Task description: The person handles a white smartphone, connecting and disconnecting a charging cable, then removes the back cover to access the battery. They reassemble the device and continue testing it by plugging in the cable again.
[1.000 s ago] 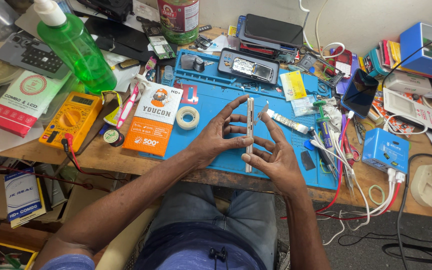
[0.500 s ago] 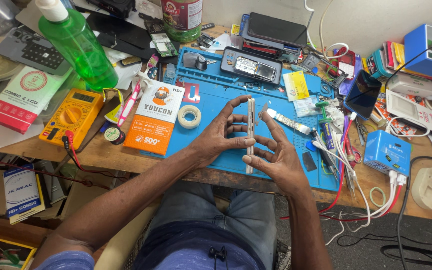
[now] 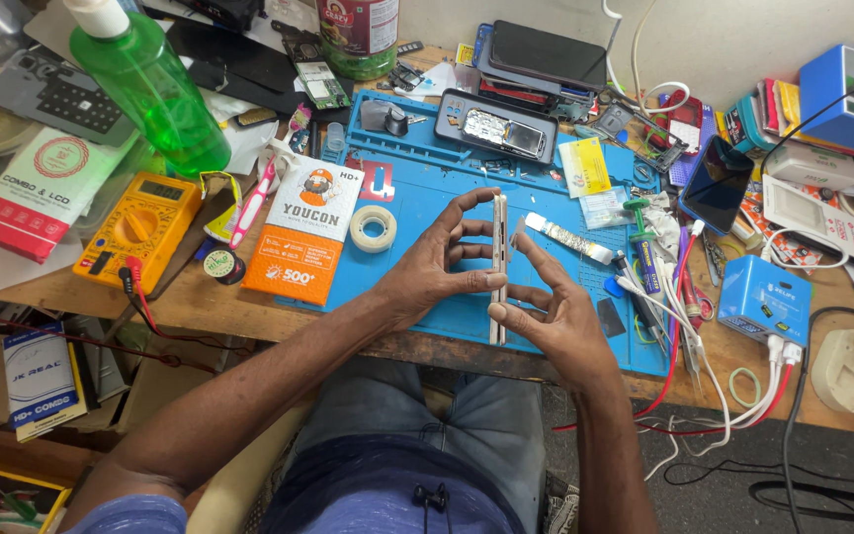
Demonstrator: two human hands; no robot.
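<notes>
A thin white phone (image 3: 499,259) stands on its edge over the blue work mat (image 3: 417,188), seen side-on. My left hand (image 3: 437,262) grips it from the left, fingers spread along its length. My right hand (image 3: 549,314) holds it from the right, thumb pressed near its lower end and forefinger touching its upper part. Both forearms reach up from my lap over the bench's front edge.
On the mat lie a tape roll (image 3: 373,228), an orange-white packet (image 3: 301,230), a small tube (image 3: 567,237) and an opened phone in a tray (image 3: 496,129). A green bottle (image 3: 148,87) and yellow multimeter (image 3: 138,227) stand left; a blue box (image 3: 764,300) and cables right.
The hands and the phone stay in the same hold. My fingers shift slightly along the phone's edge, and the view has moved a little.
</notes>
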